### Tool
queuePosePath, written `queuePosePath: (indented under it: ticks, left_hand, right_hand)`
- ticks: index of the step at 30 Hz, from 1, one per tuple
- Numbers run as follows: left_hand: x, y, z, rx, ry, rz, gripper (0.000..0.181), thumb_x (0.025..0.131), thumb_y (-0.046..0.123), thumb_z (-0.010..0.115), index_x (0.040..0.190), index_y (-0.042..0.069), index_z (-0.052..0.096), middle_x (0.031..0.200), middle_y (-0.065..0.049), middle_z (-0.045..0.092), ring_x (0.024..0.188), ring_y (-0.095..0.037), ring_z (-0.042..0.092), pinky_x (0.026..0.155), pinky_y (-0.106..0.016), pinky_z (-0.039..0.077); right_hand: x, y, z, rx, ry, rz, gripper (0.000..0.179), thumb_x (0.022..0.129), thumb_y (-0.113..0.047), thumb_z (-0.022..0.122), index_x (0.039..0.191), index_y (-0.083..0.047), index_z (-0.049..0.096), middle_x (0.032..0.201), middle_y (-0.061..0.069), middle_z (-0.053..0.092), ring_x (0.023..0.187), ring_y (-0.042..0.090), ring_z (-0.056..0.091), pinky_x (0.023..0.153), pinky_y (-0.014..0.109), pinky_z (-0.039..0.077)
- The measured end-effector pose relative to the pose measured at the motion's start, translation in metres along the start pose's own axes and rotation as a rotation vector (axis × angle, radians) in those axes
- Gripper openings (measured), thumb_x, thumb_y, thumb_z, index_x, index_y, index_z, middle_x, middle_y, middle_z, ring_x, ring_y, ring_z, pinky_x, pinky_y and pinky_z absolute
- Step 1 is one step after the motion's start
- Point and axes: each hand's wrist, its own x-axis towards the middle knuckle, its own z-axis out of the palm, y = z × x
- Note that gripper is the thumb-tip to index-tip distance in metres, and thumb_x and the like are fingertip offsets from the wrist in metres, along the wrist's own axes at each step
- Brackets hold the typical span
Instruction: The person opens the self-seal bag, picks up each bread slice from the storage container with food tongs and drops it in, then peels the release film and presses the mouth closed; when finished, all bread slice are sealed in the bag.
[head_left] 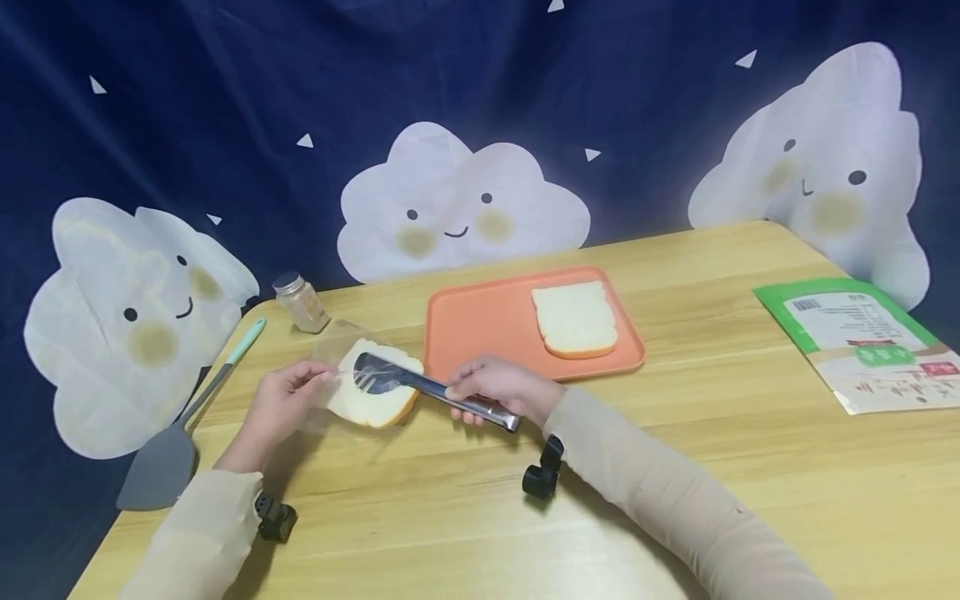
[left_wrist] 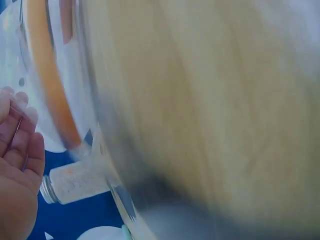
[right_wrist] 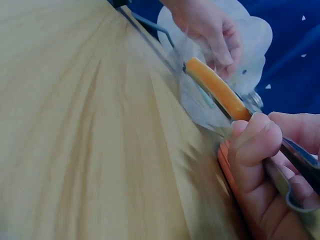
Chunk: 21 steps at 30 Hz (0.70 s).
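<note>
Metal tongs (head_left: 431, 385) are held in my right hand (head_left: 506, 387), fingers curled round the handle. Their dark, slotted head lies over a slice of white bread (head_left: 378, 410), held above the table. In the right wrist view, the slice shows edge-on as an orange crust (right_wrist: 215, 86) between the tongs' arms. A clear plastic bag (right_wrist: 192, 102) surrounds part of that slice. My left hand (head_left: 281, 404) pinches the bag's film between thumb and fingers at the slice's left side. In the left wrist view, the left hand (left_wrist: 20, 150) appears at the edge, with film at its fingertips.
An orange tray (head_left: 480, 325) behind my hands bears another bread slice (head_left: 576, 321) on its right half. A small glass jar (head_left: 302, 302) stands at the back left. A grey spatula (head_left: 161, 467) lies along the left edge, and a green-and-white packet (head_left: 862, 350) lies far right.
</note>
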Motion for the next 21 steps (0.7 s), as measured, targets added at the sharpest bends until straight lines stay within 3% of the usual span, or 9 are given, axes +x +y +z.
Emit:
queuePosePath:
  ticks: [10,16,21]
  left_hand:
    - [0.008,0.016,0.005,0.05,-0.028,0.051,0.016,0.091,0.017,0.059,0.095,0.005,0.07,0.094,-0.011,0.07,0.083,-0.01,0.056,0.069,-0.019,0.044]
    - [0.006,0.013,0.007,0.021,-0.037,0.052,0.013,0.09,0.011,0.059,0.093,0.003,0.069,0.093,-0.013,0.069,0.079,-0.004,0.054,0.067,-0.018,0.044]
    - [0.004,0.016,0.008,0.01,-0.009,0.068,0.013,0.091,0.009,0.058,0.094,0.001,0.068,0.093,-0.014,0.069,0.078,0.001,0.053,0.066,-0.014,0.044]
  right_hand:
    - [0.002,-0.002,0.009,0.002,0.007,-0.007,0.022,0.09,-0.002,0.051,0.109,0.009,0.053,0.067,0.01,0.059,0.05,0.011,0.053,0.045,0.017,0.045]
    - [0.006,-0.002,0.012,0.079,0.029,0.0,0.027,0.091,-0.002,0.051,0.115,0.01,0.051,0.07,0.012,0.06,0.051,0.012,0.053,0.046,0.017,0.045]
    - [0.008,-0.003,0.021,0.03,0.068,-0.006,0.031,0.09,-0.002,0.053,0.12,0.008,0.051,0.069,0.013,0.059,0.05,0.013,0.052,0.045,0.019,0.045]
